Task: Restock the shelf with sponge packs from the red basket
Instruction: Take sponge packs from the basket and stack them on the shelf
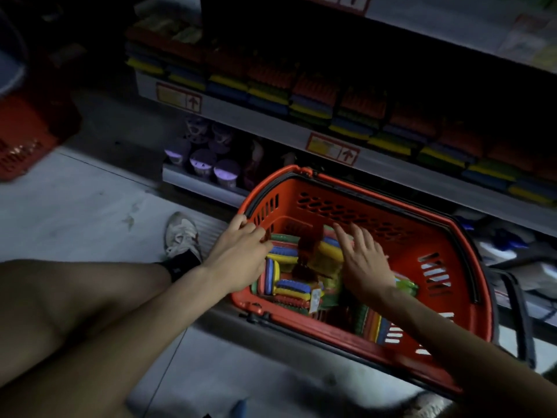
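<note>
The left hand (241, 251) is curling its fingers over the left rim of the red basket (361, 212), likely steadying it. The right hand (364, 260), fingers spread and grasping nothing, is reaching onto the sponge packs (289, 286) lying on the basket's bottom, below the shelf (271, 125).

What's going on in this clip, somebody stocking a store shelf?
A person crouches before a store shelf with a red basket in front of it. The left grip holds the basket's left rim, apparently steadying it. The right grip, fingers spread, reaches onto the multicoloured sponge packs inside. Neither grip holds a pack yet. Similar stacked packs already line the shelf.
</note>
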Demonstrator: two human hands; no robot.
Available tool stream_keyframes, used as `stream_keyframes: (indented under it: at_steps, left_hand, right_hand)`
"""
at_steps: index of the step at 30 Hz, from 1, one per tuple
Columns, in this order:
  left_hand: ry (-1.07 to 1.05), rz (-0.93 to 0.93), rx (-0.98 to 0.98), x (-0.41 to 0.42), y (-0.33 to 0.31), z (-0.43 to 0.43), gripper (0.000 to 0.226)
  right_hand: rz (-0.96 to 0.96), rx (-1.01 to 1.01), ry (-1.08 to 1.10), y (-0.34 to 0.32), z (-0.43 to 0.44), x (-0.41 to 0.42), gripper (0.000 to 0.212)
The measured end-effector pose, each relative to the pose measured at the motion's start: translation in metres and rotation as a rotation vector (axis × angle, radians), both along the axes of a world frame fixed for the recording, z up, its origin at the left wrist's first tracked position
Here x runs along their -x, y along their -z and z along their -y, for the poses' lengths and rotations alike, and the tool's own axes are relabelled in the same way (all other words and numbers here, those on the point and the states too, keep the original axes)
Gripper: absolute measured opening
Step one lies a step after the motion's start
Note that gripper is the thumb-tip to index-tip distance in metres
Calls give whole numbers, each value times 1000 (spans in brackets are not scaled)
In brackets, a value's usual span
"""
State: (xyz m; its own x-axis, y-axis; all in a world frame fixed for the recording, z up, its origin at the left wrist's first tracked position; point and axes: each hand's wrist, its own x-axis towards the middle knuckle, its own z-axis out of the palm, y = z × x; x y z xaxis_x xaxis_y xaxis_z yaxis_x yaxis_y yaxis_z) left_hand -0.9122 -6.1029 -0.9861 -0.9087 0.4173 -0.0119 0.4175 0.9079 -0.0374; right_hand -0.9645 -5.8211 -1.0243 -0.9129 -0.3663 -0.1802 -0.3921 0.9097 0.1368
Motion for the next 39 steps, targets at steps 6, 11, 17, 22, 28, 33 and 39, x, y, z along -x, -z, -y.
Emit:
stream_keyframes:
  at_steps: [6,11,17,22,28,33,39]
  left_hand:
    - [-30,13,-31,1,1,0,21]
    - [-37,0,-48,2,3,2,22]
    - [-28,-18,-73,2,5,4,22]
    - [-35,-24,-83,2,6,4,25]
    - [-51,12,-66,3,-2,-5,79]
    - [-86,136,-204,1,-7,-24,112]
    - [-371,196,-540,13,-13,-29,91]
  right_hand:
    - [359,157,-218,3,91,-2,35]
    - [596,118,-73,47,146,-4,73]
    - [540,67,-62,75,141,-5,94]
    - [565,394,96,50,93,1,95]
    - [661,892,298,-2,32,8,79]
    - [796,1213,501,-45,17,10,62]
    - [867,1317,655,-39,-1,14,40]
